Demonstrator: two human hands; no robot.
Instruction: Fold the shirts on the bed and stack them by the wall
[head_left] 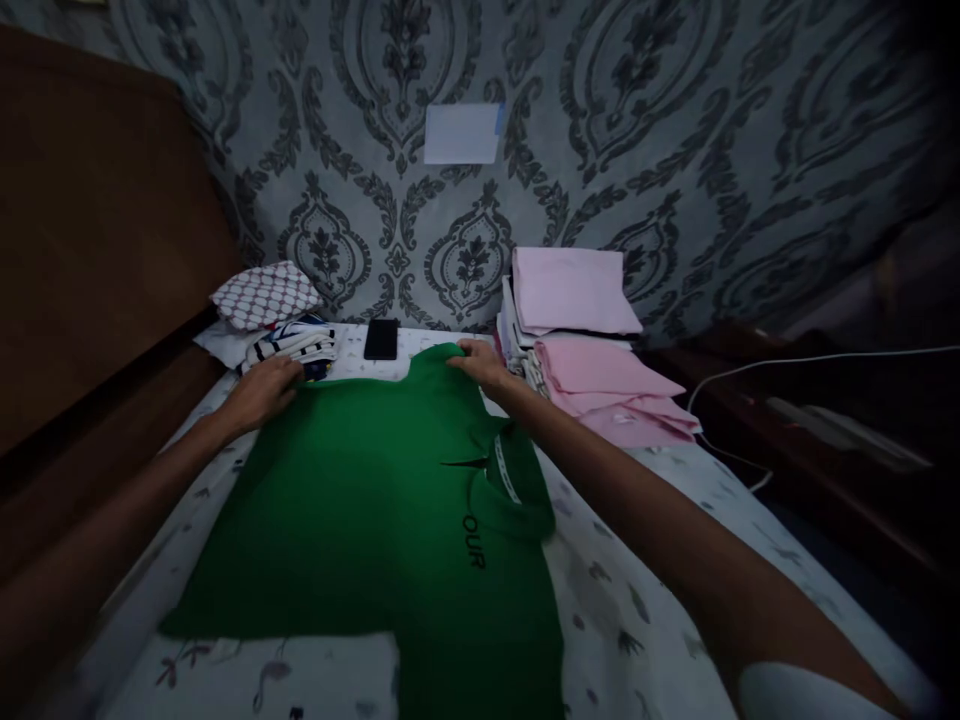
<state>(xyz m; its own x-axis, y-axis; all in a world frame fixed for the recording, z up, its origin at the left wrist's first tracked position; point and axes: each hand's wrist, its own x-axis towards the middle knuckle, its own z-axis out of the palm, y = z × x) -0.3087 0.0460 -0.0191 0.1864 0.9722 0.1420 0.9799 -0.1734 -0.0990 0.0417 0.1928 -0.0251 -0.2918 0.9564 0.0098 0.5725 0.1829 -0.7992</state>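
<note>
Wall: grey damask [525, 215], rising behind the sheet's far edge.
Sheet: white with a leafy print [622, 570], beneath everything folded here.
Green shirt: spread flat [352, 500] across the sheet's middle, collar toward the right edge, hem toward the left; the near sleeve runs out of view.
Pink-topped pile: folded clothes [592, 375] at the sheet's far right corner.
Patterned pile: folded cloth [266, 297] at the far left corner.
Left hand: fingers [289, 375] together, clamped on the shirt's far hem corner.
Right hand: thumb and fingers [463, 352] clamped on the far sleeve's edge.
Phone-like slab: 1, black [381, 339], near the sheet's far edge, between the 2 piles.
</note>
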